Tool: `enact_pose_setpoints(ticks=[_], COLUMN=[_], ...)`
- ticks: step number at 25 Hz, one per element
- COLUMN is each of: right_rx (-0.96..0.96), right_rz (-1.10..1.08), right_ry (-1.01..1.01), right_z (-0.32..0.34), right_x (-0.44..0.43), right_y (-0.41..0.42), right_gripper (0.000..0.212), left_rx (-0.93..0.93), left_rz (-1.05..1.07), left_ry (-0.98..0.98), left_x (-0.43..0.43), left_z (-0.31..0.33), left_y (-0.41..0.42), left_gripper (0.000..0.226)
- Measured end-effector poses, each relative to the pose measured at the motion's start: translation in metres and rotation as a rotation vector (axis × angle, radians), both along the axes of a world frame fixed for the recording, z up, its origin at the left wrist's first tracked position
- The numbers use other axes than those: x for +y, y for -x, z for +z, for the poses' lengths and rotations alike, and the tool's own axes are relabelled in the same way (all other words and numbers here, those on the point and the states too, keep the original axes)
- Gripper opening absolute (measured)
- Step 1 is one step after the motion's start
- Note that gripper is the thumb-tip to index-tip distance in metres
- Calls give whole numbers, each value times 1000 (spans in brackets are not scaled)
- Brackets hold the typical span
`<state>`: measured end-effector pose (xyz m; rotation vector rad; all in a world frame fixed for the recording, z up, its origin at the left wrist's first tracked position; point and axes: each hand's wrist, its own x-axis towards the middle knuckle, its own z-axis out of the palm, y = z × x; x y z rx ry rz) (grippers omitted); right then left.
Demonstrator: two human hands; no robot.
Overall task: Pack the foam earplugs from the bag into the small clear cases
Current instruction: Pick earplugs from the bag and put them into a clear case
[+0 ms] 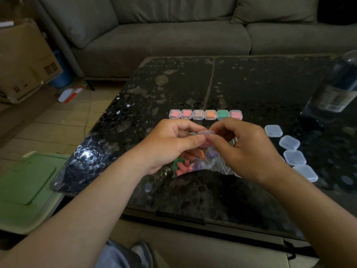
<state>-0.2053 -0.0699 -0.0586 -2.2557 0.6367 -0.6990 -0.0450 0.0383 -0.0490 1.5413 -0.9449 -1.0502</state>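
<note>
Both hands hold one small clear case (pixel 207 134) above the table; something pink shows inside it. My left hand (pixel 170 144) pinches its left side and my right hand (pixel 243 147) pinches its right side. Under the hands lies a clear plastic bag (pixel 195 165) with pink, green, purple and orange foam earplugs. A row of several filled cases (pixel 205 114) stands just beyond the hands, with pink, orange and green plugs inside. Several empty clear cases (pixel 289 142) lie in a line to the right.
The dark glass table (pixel 193 84) has a plastic bottle (pixel 336 88) at its far right. A grey sofa (pixel 173 35) runs behind it. A cardboard box (pixel 23 60) stands at the left, and a green lid (pixel 29 182) lies by the table's left edge.
</note>
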Motion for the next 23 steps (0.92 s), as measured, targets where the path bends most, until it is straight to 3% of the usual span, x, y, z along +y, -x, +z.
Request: enact_pose_setpoints(ticks=[9, 13, 16, 23], right_rx=[13, 45, 72, 153], right_rz=[-9, -20, -48, -129], right_ry=[8, 24, 37, 209], right_z=[1, 5, 5, 0], right_x=[-1, -3, -5, -8], right_y=[0, 2, 4, -3], right_gripper=[9, 9, 13, 17], left_rx=[43, -31, -84, -274], left_rz=[43, 60, 105, 287], left_ry=[53, 69, 74, 98], left_x=[-4, -10, -15, -13], left_z=[-2, -4, -9, -5], left_y=[2, 3, 1, -33], left_gripper=[12, 8, 16, 23])
